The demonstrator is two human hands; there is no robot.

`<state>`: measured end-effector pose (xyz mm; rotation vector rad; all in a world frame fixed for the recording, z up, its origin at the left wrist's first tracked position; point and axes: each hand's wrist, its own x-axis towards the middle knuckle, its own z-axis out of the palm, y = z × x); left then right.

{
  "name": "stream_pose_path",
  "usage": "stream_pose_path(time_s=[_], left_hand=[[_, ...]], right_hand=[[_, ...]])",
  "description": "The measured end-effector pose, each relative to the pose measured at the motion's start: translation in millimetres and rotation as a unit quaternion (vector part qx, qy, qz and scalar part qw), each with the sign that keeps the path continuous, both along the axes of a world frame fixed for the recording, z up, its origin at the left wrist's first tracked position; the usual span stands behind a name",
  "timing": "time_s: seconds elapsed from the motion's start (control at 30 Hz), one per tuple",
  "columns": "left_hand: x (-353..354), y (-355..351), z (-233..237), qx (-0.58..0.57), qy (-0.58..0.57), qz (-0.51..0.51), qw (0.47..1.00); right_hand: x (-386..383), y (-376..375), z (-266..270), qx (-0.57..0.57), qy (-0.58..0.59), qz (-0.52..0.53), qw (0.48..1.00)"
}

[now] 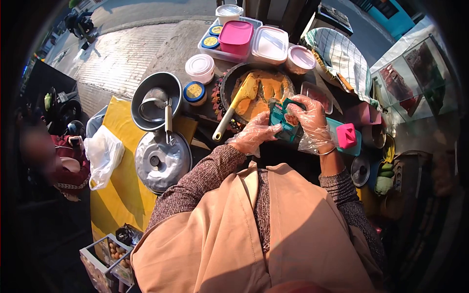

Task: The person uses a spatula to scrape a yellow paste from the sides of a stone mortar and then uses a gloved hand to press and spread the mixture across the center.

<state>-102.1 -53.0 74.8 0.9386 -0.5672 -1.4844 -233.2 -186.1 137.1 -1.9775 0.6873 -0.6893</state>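
Both my hands wear clear plastic gloves. My left hand [256,135] grips the lower left side of a small green packet [278,117]. Fingers of my right hand [312,122] are closed at the packet's upper right side; a brownish patch shows there, too small to make out. Just beyond the packet sits a wide dark round dish [225,93] with orange-brown sauce [267,84] spread in it. A yellow spatula [244,93] lies across its left part, its pale handle sticking out over the rim towards me.
Left of the dish are a dark bowl with strainers [141,105], a metal lid [163,163] and a white plastic bag [105,154]. Lidded tubs [269,44] stand behind. To the right are a pink-topped container [346,136] and a glass case [410,83]. A person [68,156] sits at far left.
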Motion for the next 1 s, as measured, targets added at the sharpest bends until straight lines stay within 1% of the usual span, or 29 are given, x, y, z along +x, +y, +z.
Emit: stream_pose_path(time_s=[0.03,0.07,0.1,0.13,0.2,0.23,0.27,0.3,0.33,0.37,0.4,0.47,0.6,0.67,0.87,1.0], left_hand=[[-0.6,-2.6,-7.2,0.017,-0.012,-0.027,0.999],[-4.3,-5.1,-11.5,0.018,-0.008,-0.023,1.0],[-9.1,-9.3,-13.8,0.02,0.044,-0.017,0.999],[-13.5,-13.9,-17.1,0.021,0.096,-0.012,0.995],[-18.2,-24.0,-27.0,0.011,0.117,0.004,0.993],[-19.1,-28.4,-28.0,0.01,0.145,0.013,0.989],[-20.0,-32.5,-29.3,0.01,0.173,0.022,0.985],[-20.1,-36.5,-30.7,0.004,0.2,0.038,0.979],[-20.7,-39.2,-32.1,0.004,0.204,0.041,0.978],[-20.8,-41.5,-33.5,0.002,0.213,0.059,0.975],[-20.5,-43.2,-33.6,0.001,0.223,0.078,0.972],[-19.7,-45.6,-33.9,-0.001,0.23,0.088,0.969],[-18.8,-50.0,-32.5,0.005,0.24,0.106,0.965],[-18.1,-52.9,-32.3,0.003,0.245,0.114,0.963],[-16.3,-62.3,-34.4,0.004,0.247,0.135,0.959],[-14.1,-65.2,-25.9,0.008,0.259,0.157,0.953]], right_hand=[[2.8,-2.3,-1.6,-0.018,0.021,-0.014,1.0],[6.2,-5.0,-4.2,-0.036,0.042,-0.027,0.998],[10.0,-10.5,-9.8,-0.061,0.047,-0.024,0.997],[13.9,-16.4,-13.7,-0.062,0.049,-0.019,0.997],[21.6,-28.9,-21.2,-0.051,0.053,-0.009,0.997],[27.8,-33.6,-26.7,0.041,0.054,-0.023,0.997],[28.1,-39.0,-30.2,0.041,0.057,-0.021,0.997],[32.8,-37.8,-20.6,0.06,0.089,-0.016,0.994],[37.0,-38.6,-15.6,0.078,0.121,-0.011,0.99],[38.3,-48.3,-26.3,-0.013,0.164,0.005,0.986],[41.4,-49.1,-26.0,-0.014,0.167,0.01,0.986],[46.9,-48.8,-24.8,-0.109,0.113,0.058,0.986],[56.5,-51.3,-23.1,-0.11,0.13,0.066,0.983],[60.1,-53.7,-24.4,-0.129,0.106,0.072,0.983],[68.7,-66.5,-33.4,-0.127,0.096,0.089,0.983],[76.6,-67.9,-27.2,-0.118,0.108,0.09,0.983]])
